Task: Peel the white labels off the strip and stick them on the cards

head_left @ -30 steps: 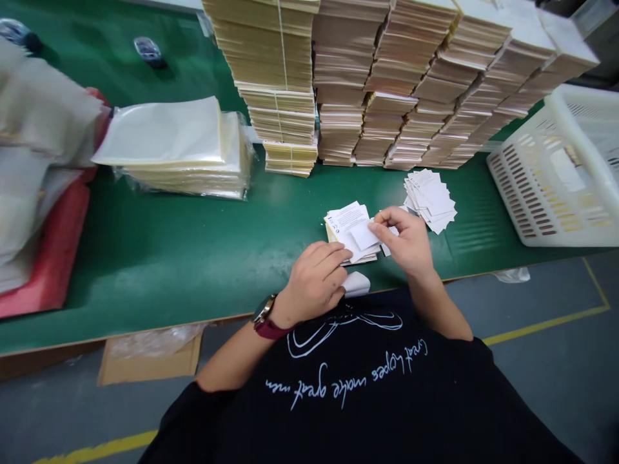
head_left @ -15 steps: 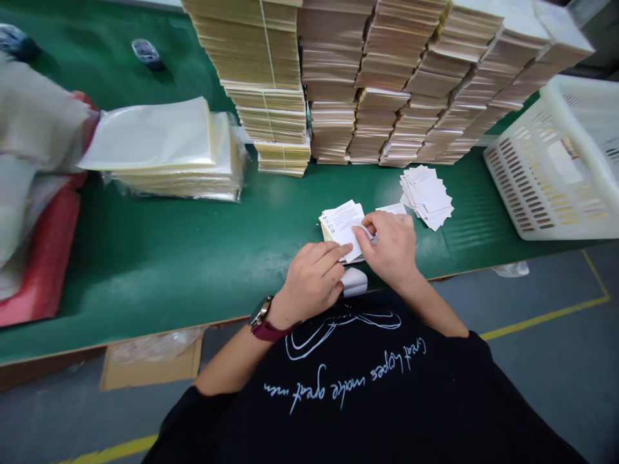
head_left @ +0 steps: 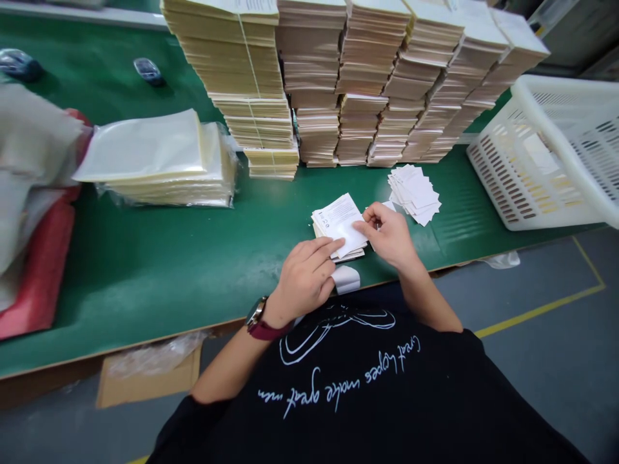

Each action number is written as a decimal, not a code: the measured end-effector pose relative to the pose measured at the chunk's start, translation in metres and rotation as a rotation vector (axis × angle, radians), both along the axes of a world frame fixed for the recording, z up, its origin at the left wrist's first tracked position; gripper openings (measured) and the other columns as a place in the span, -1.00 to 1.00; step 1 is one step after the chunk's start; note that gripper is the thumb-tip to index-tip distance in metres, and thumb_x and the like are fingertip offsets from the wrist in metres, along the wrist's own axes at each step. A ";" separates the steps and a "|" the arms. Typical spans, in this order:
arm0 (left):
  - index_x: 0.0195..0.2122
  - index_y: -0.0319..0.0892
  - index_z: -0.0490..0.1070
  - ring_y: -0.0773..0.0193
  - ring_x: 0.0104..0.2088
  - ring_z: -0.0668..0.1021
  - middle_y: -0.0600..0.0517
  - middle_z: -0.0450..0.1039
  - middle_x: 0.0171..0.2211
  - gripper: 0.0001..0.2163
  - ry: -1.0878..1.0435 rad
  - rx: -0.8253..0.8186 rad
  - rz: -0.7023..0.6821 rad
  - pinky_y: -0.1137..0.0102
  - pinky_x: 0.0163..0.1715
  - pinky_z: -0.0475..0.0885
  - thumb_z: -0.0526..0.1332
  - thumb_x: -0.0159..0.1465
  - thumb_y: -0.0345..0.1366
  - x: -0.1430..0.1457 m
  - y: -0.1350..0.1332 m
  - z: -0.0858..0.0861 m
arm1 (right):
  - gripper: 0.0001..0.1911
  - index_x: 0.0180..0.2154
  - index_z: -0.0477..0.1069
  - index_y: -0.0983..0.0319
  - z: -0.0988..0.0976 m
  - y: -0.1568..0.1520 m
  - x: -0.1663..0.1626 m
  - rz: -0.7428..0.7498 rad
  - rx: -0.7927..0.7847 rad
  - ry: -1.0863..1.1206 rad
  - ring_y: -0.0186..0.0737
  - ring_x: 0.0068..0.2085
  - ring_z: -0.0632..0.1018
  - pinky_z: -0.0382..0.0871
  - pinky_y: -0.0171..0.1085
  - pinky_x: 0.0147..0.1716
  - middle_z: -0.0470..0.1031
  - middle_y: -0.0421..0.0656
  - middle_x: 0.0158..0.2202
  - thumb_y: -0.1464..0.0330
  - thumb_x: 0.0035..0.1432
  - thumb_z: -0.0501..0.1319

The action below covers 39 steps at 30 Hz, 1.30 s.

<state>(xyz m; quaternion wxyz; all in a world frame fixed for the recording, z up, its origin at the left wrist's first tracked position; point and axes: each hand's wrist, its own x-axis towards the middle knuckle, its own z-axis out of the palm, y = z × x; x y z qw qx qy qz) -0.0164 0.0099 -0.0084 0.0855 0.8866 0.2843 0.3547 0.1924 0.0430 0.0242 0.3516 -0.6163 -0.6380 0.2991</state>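
Observation:
A small stack of printed white cards [head_left: 344, 222] lies on the green table near its front edge. My left hand [head_left: 309, 270] rests its outstretched fingers on the lower left part of the stack; its wrist wears a watch. The thumb and bent index finger of my right hand [head_left: 389, 235] are closed at the right edge of the top card. Partly behind that hand is another white piece of card. A fanned pile of white cards [head_left: 414, 194] lies beyond it. A curled white piece of paper [head_left: 346, 279] sits at the table edge below the stack.
Tall paper stacks [head_left: 309, 71] line the back of the table [head_left: 193, 270]. On the right stands a white slotted basket [head_left: 512, 171]. Plastic-wrapped sheets [head_left: 159, 154] lie at left, near a red bundle [head_left: 43, 270]. Two dark blue objects are farther back.
The view has shifted slightly. The top card now lies flatter and more squarely on the stack, and my right hand has drawn back a little toward its right edge.

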 end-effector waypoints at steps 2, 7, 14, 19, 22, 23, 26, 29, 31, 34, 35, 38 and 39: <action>-0.41 -0.20 0.39 0.02 0.07 0.44 -0.09 0.45 0.10 -0.91 0.013 0.001 0.004 0.10 -0.07 0.43 0.14 0.17 -0.49 0.001 0.001 0.000 | -0.81 -0.47 0.30 0.20 0.000 -0.002 0.000 0.002 0.014 -0.020 -0.37 -0.49 0.31 0.17 -0.32 -0.44 0.33 -0.30 -0.55 0.26 0.13 0.17; -0.41 -0.19 0.39 0.01 0.05 0.43 -0.07 0.45 0.10 -0.89 0.025 -0.001 0.008 0.08 -0.09 0.43 0.12 0.20 -0.47 0.001 0.002 0.000 | -0.78 -0.39 0.42 0.21 -0.002 -0.007 0.014 -0.091 0.200 -0.163 -0.27 -0.36 0.42 0.27 -0.23 -0.30 0.47 -0.19 -0.43 0.27 0.22 0.09; -0.42 -0.17 0.38 0.16 -0.10 0.47 -0.03 0.56 -0.19 -0.83 -0.241 -0.085 0.036 0.18 -0.14 0.43 0.05 0.24 -0.46 -0.004 0.002 0.011 | -0.69 -0.11 0.47 0.18 -0.002 -0.022 0.056 -0.299 0.248 -0.519 -0.01 -0.15 0.48 0.31 0.03 -0.12 0.55 -0.07 -0.24 0.17 0.16 0.20; -0.39 -0.15 0.41 0.25 -0.22 0.49 0.02 0.53 -0.32 -0.79 -0.328 -0.196 0.098 0.25 -0.21 0.43 0.02 0.33 -0.37 0.001 0.001 0.022 | -0.59 0.06 0.34 0.10 0.010 -0.058 0.013 0.250 0.376 -0.124 -0.12 -0.05 0.51 0.36 -0.01 0.00 0.56 -0.13 -0.13 0.25 0.17 0.27; -0.30 -0.13 0.43 0.28 -0.27 0.50 0.04 0.51 -0.33 -0.78 -0.368 -0.216 0.132 0.29 -0.24 0.44 0.00 0.36 -0.33 0.004 -0.002 0.020 | -0.71 -0.01 0.40 0.14 0.007 -0.069 -0.014 0.426 0.476 0.099 -0.21 -0.17 0.52 0.44 -0.11 -0.13 0.55 -0.16 -0.27 0.40 0.21 0.23; -0.23 -0.12 0.43 0.27 -0.24 0.51 0.02 0.52 -0.28 -0.81 -0.370 -0.205 0.177 0.28 -0.21 0.44 0.02 0.35 -0.31 0.004 -0.004 0.018 | -0.73 -0.03 0.41 0.16 0.005 -0.069 -0.019 0.430 0.493 0.151 -0.24 -0.19 0.51 0.45 -0.14 -0.17 0.54 -0.15 -0.29 0.44 0.21 0.22; 0.00 -0.10 0.37 0.09 0.02 0.48 -0.07 0.47 -0.01 -0.71 -0.296 -0.008 0.342 0.16 -0.01 0.40 0.20 0.26 -0.22 0.000 -0.011 0.011 | -0.79 -0.10 0.44 0.20 0.003 -0.066 -0.021 0.407 0.473 0.257 -0.27 -0.23 0.50 0.46 -0.17 -0.22 0.52 -0.15 -0.31 0.47 0.22 0.21; 0.04 -0.01 0.36 0.03 0.11 0.45 -0.02 0.46 0.05 -0.63 -0.129 0.250 0.314 0.12 0.07 0.36 0.27 0.19 -0.26 -0.006 -0.018 0.009 | -0.85 -0.14 0.45 0.21 0.005 -0.063 -0.018 0.392 0.423 0.311 -0.29 -0.26 0.50 0.46 -0.19 -0.24 0.51 -0.17 -0.34 0.44 0.23 0.21; 0.00 -0.03 0.38 0.08 0.04 0.50 0.01 0.53 -0.05 -0.69 -0.071 0.271 0.224 0.14 0.04 0.38 0.23 0.21 -0.33 -0.008 -0.020 0.012 | -0.87 -0.15 0.44 0.20 0.007 -0.062 -0.019 0.398 0.400 0.309 -0.30 -0.25 0.50 0.46 -0.20 -0.24 0.50 -0.18 -0.34 0.42 0.23 0.21; -0.10 -0.10 0.41 0.13 -0.10 0.55 -0.01 0.57 -0.21 -0.79 -0.104 0.163 0.121 0.17 -0.07 0.43 0.14 0.25 -0.41 -0.005 -0.020 0.019 | -0.88 -0.17 0.43 0.15 0.008 -0.064 -0.021 0.380 0.451 0.245 -0.29 -0.24 0.48 0.45 -0.18 -0.21 0.49 -0.20 -0.31 0.42 0.24 0.20; -0.16 -0.11 0.42 0.14 -0.14 0.55 -0.01 0.56 -0.25 -0.82 -0.123 0.114 0.099 0.17 -0.12 0.43 0.12 0.25 -0.41 -0.003 -0.019 0.021 | -0.88 -0.19 0.43 0.13 0.009 -0.065 -0.020 0.363 0.488 0.202 -0.27 -0.22 0.48 0.45 -0.14 -0.18 0.48 -0.19 -0.28 0.42 0.23 0.20; -0.33 -0.13 0.40 0.16 -0.23 0.53 -0.02 0.52 -0.36 -0.88 -0.157 -0.021 0.047 0.20 -0.22 0.41 0.08 0.28 -0.38 0.002 -0.017 0.026 | -0.89 -0.24 0.40 0.05 0.011 -0.066 -0.013 0.270 0.623 0.088 -0.17 -0.14 0.47 0.43 -0.03 -0.13 0.43 -0.18 -0.22 0.40 0.22 0.16; -0.36 -0.13 0.39 0.18 -0.26 0.52 -0.02 0.50 -0.38 -0.87 -0.169 -0.053 0.046 0.22 -0.25 0.40 0.07 0.29 -0.37 0.004 -0.017 0.027 | -0.88 -0.23 0.38 0.01 0.012 -0.066 -0.010 0.206 0.671 0.079 -0.14 -0.13 0.47 0.42 0.00 -0.13 0.41 -0.18 -0.21 0.36 0.24 0.12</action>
